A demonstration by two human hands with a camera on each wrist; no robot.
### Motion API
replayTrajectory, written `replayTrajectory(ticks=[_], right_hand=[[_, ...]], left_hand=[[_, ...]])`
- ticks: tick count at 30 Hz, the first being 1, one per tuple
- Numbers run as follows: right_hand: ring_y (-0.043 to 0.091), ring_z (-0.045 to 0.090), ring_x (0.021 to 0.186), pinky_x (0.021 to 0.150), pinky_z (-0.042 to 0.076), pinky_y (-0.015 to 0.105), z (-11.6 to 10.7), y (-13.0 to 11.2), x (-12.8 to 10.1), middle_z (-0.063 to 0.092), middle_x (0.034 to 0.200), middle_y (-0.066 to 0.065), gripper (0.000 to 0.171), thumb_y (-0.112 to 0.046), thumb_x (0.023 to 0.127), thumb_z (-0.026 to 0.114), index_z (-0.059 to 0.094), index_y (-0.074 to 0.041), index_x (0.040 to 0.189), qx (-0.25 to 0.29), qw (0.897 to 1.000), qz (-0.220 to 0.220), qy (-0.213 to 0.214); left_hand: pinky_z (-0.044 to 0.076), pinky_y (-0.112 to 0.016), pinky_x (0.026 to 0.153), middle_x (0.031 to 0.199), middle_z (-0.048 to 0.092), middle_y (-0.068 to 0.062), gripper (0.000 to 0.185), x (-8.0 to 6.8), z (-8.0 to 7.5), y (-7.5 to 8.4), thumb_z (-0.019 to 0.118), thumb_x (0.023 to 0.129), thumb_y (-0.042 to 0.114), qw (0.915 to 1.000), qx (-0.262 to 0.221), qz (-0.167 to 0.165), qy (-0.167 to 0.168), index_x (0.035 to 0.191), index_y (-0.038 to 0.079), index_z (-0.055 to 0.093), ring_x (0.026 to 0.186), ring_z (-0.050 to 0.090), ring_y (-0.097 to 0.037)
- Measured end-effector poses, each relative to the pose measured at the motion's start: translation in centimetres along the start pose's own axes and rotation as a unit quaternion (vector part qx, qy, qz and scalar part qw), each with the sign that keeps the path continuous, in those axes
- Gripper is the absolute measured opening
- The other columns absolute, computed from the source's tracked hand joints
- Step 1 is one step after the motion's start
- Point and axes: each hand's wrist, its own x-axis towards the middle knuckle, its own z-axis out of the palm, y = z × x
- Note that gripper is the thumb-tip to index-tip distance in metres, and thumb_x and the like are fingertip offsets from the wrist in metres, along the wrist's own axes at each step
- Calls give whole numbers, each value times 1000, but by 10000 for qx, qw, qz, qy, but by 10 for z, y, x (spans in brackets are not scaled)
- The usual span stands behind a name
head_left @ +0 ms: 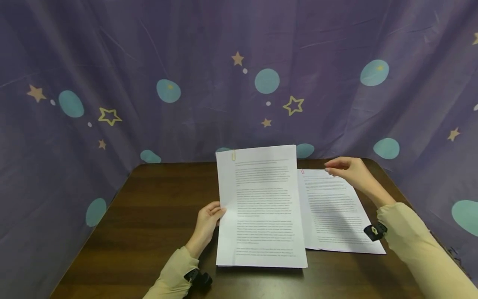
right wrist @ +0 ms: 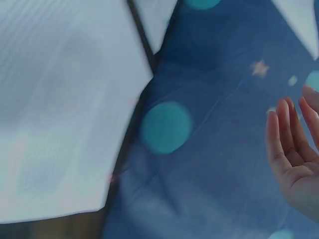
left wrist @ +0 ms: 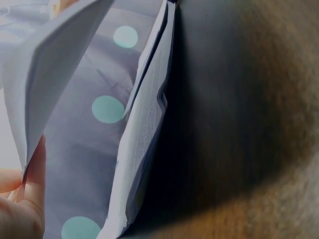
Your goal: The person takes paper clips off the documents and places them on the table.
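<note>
My left hand (head_left: 207,220) pinches the left edge of a printed paper stack (head_left: 265,207), which is raised upright over the table. A yellow paper clip (head_left: 233,155) sits on its top left edge. In the left wrist view, thumb and fingers (left wrist: 35,174) grip the sheet's edge. My right hand (head_left: 349,170) hovers above the top edge of a second printed stack (head_left: 336,211), fingers loosely extended and nothing visible in them. That second stack lies flat, with a red paper clip (head_left: 302,171) at its top; its left part is hidden behind the raised pages.
Both stacks are at a dark brown wooden table (head_left: 160,220). Behind it hangs a purple curtain (head_left: 209,74) with teal dots and stars. Each wrist wears a black strap, such as the right strap (head_left: 375,231).
</note>
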Motion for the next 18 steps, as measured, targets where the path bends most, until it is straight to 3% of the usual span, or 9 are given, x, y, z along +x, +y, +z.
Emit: replayTrajectory(ticks=[9,14,18], right_hand=[[7,60,82,69,48,20,25,-60,19,65,96,12,29,-22,80,65,64,-1,101,262,9979,-542,-225],[17,61,79,65,49,24,41,-81,31,65,93,10,24,-18,81,64,65,-2,99,271,9954,-867,-291],[17,61,76,66,48,26,54,-96,40,66,88,8,20,-16,81,65,67,-3,96,188,9927,-1162,-253]], left_hand=[[44,-17,47,78,64,-2,23,-2,3,0,54,82,-6,9999,-123,-7,-122,103,-15,50,59,56,-3],[43,-18,46,79,64,-3,23,-3,8,0,54,82,-6,9998,-76,-13,-157,103,-15,49,58,55,-4],[44,-18,46,79,64,-2,23,-4,11,0,54,82,-6,9997,-92,-30,-223,103,-15,49,57,55,-4]])
